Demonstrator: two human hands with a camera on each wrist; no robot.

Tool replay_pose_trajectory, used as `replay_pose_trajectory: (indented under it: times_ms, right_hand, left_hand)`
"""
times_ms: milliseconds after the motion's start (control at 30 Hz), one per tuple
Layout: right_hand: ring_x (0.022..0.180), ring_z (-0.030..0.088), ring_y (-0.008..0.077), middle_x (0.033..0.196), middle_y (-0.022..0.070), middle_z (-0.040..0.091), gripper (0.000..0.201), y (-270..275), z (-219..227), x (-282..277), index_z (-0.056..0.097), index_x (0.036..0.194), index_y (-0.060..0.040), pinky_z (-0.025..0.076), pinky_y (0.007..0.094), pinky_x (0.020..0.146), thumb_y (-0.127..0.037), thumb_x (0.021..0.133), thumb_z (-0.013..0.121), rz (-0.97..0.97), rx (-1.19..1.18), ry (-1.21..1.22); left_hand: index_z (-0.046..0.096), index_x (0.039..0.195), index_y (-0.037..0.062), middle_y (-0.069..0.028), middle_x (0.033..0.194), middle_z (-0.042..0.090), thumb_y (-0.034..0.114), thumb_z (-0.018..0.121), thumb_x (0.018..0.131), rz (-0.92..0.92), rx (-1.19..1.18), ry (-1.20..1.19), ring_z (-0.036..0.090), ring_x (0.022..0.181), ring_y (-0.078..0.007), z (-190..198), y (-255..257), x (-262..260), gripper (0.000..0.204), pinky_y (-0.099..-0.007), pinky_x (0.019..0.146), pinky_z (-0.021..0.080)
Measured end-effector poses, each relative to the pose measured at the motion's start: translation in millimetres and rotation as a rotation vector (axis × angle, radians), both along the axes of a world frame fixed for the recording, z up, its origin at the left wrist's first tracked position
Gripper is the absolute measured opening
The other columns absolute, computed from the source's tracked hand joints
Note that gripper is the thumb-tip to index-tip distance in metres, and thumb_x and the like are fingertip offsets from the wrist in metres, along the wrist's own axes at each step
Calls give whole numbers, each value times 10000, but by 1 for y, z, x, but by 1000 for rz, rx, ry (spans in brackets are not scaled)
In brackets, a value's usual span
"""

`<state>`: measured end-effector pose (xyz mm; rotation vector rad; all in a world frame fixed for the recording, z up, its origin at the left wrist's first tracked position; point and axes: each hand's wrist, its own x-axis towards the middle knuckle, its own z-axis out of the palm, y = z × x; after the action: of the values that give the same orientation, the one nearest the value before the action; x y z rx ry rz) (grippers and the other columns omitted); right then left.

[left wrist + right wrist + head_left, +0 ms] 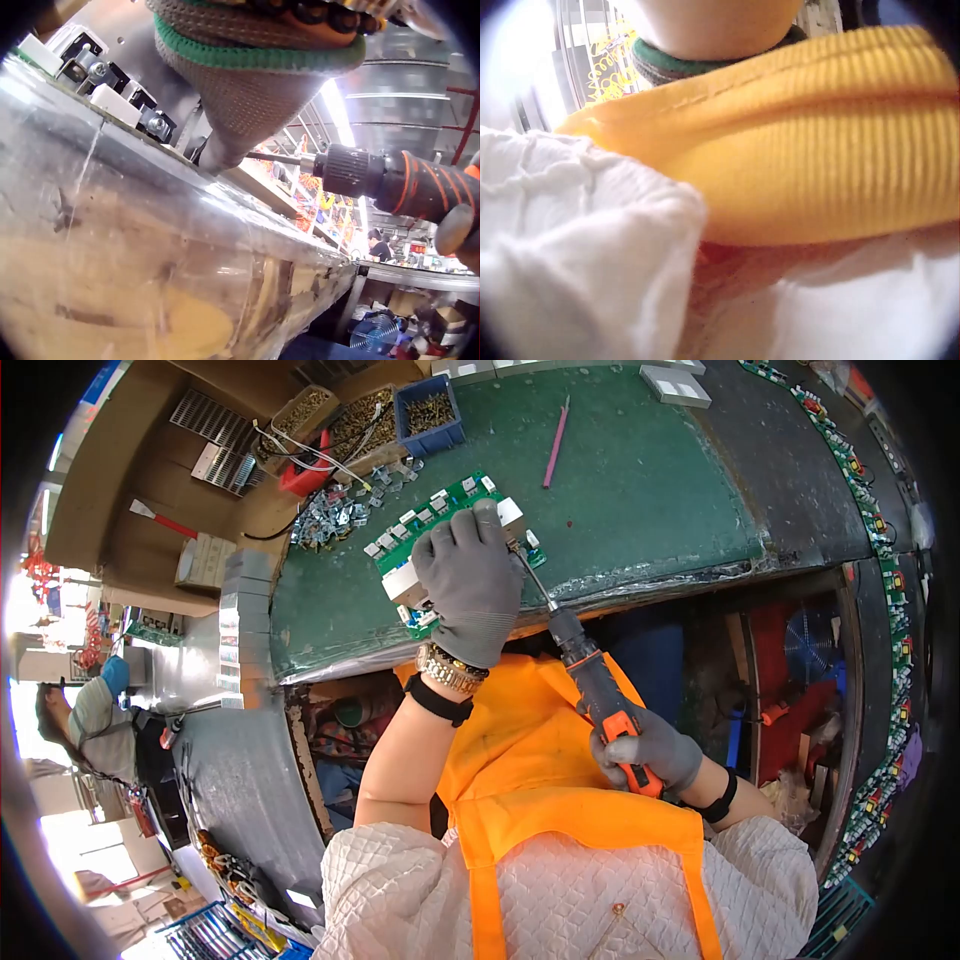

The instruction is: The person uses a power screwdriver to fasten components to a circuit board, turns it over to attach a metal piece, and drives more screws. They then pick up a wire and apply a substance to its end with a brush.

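In the head view, the gloved left hand (pixel 468 585) lies bent over a green circuit board (pixel 436 506) with white parts, gripping it near the table's front edge. The gloved right hand (pixel 652 748) grips a black and orange electric screwdriver (pixel 596 685), whose bit points at the board beside the left fingers. The left wrist view shows the left glove (pixel 251 97) close to the bit and the screwdriver (pixel 375 176) coming from the right. Where the bit's tip touches is hidden. Orange apron cloth (pixel 817 150) and a white sleeve (pixel 577 240) fill most of the right wrist view.
Small metal pieces (pixel 330 518) lie left of the board, near a blue bin (pixel 428 415) of screws. A pink stick (pixel 556 445) lies farther back on the green table (pixel 640 490). Stacked light boxes (pixel 245 625) stand at the left; a row of boards (pixel 893 620) runs down the right.
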<state>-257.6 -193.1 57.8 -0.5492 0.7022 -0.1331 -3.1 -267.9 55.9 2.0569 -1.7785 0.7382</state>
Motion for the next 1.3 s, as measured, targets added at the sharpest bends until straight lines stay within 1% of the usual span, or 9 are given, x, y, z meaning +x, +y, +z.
replay_pose_trajectory:
  times_ms: [233, 433, 633, 667, 767, 867, 1067, 1233, 1300]
  right_hand:
    - [606, 570, 126, 800, 52, 568, 625, 10, 1, 2, 390, 1343, -91, 489, 264, 538, -148, 782, 660, -35, 14, -52]
    - [621, 586, 146, 837, 65, 576, 819, 21, 5, -40, 375, 1368, -103, 495, 272, 544, -194, 677, 805, -92, 52, -204]
    - [638, 648, 200, 839, 82, 580, 1030, 11, 16, -47, 295, 1437, -93, 560, 341, 531, -232, 607, 889, -331, -109, -267]
    - [627, 637, 184, 835, 76, 574, 1031, 9, 15, -46, 281, 1445, -82, 563, 336, 535, -272, 630, 884, -340, -146, -267]
    - [622, 628, 172, 833, 70, 564, 1013, 6, 10, -43, 278, 1443, -65, 562, 328, 538, -330, 664, 867, -390, -167, -267]
    - [614, 606, 154, 829, 64, 550, 996, 0, 1, -45, 272, 1446, -56, 549, 312, 532, -388, 697, 839, -368, -218, -221]
    - [603, 577, 153, 826, 65, 542, 918, -12, -2, -31, 308, 1427, -58, 536, 313, 530, -357, 718, 808, -365, -177, -241]
    - [595, 592, 170, 822, 84, 543, 889, -19, 6, -22, 314, 1422, -55, 539, 322, 530, -270, 704, 791, -365, -165, -271]
    - [590, 604, 187, 820, 92, 545, 894, -21, 2, -24, 309, 1424, -55, 543, 334, 522, -254, 700, 794, -391, -185, -267]
  left_hand:
    - [554, 1193, 62, -103, 1079, 574, 287, 758, 690, 4, 79, 32, 543, 1068, -290, -2, 1, 1, 587, -458, 962, 373]
    - [557, 1188, 60, -98, 1081, 573, 388, 781, 685, -54, 94, 132, 536, 1058, -299, 11, 12, 0, 641, -464, 977, 357]
    - [576, 972, 79, -96, 1054, 560, 573, 703, 739, -435, -87, 403, 513, 1077, -326, 15, 50, -12, 561, -499, 1040, 275]
    - [569, 901, 90, -92, 1053, 549, 536, 732, 730, -465, -94, 434, 508, 1100, -334, 16, 60, -9, 504, -509, 1047, 257]
    - [620, 1074, 66, -96, 1150, 563, 317, 797, 728, -373, -156, 446, 508, 1119, -334, 22, 94, 6, 462, -459, 945, 411]
    - [619, 1181, 44, -170, 1049, 612, 178, 762, 780, -172, -39, 810, 634, 909, -338, 19, 113, 45, 447, -362, 746, 531]
    - [655, 1111, -20, -36, 883, 659, 176, 627, 933, -87, 150, 1517, 596, 688, -80, 32, 74, 133, 266, -256, 648, 515]
    - [673, 1080, -9, -29, 835, 661, 223, 630, 933, -188, 389, 1612, 596, 703, -82, 20, 17, 168, 279, -257, 619, 487]
    - [698, 1025, 21, -62, 757, 667, 220, 655, 917, -290, 496, 1028, 605, 672, -102, 33, -9, 181, 231, -278, 615, 490]
